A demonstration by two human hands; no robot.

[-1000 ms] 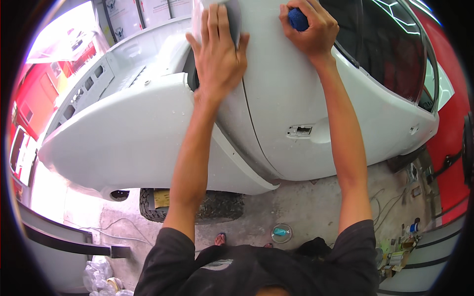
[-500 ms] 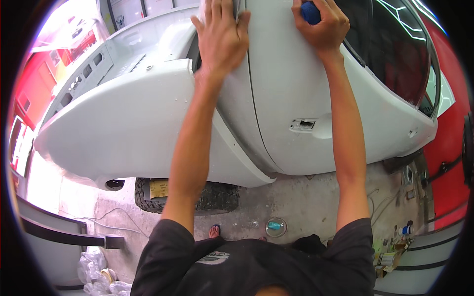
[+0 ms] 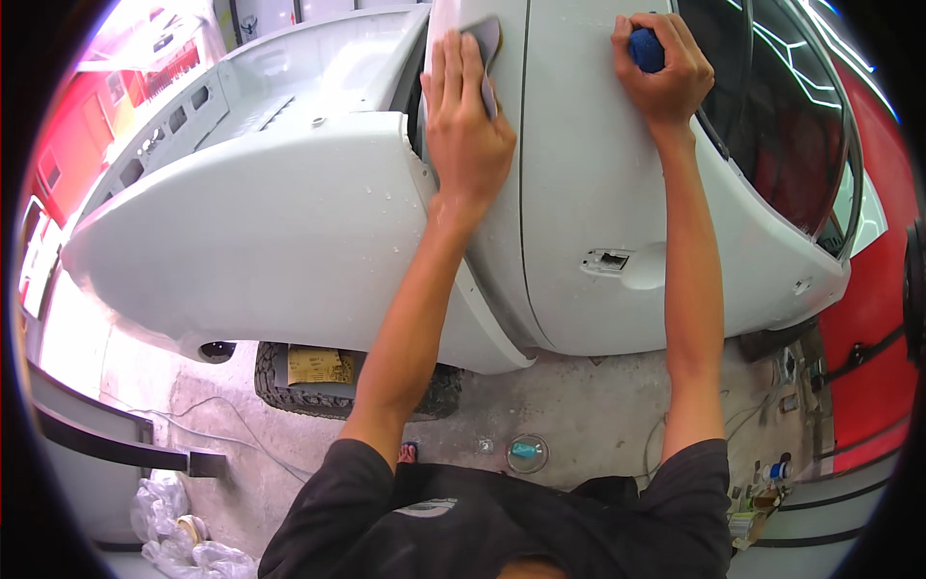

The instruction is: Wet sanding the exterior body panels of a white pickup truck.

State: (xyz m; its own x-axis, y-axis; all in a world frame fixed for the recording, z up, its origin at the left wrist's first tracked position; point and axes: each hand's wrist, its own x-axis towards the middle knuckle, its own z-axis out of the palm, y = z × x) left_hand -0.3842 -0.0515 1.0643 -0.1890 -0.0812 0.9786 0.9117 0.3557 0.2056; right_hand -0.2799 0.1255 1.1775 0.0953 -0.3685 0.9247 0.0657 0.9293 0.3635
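My left hand (image 3: pixel 470 125) lies with straight fingers close together on a grey sheet that looks like sandpaper (image 3: pixel 489 41). It presses the sheet against the white rear pillar of a vehicle cab. The sheet's far edge curls up beyond the fingertips, and the rest is hidden under the hand. My right hand (image 3: pixel 670 72) is wrapped round a blue sponge (image 3: pixel 646 50) above the white door (image 3: pixel 588 164); whether the sponge touches the panel, I cannot tell. Water drops dot the white bed side panel (image 3: pixel 260 222) left of my left arm.
An uncovered door handle recess (image 3: pixel 608 261) lies beside my right forearm. Below the panel are a tyre (image 3: pixel 299 398) and a brown paper piece (image 3: pixel 318 366). A round container (image 3: pixel 528 454) with something turquoise inside stands on the floor. Crumpled plastic (image 3: pixel 159 507) and a cable (image 3: pixel 231 439) lie at left.
My left hand has slid toward me and slightly right along the pillar, with more of the grey sheet showing. The whole view has shifted somewhat. My right hand still grips the sponge.
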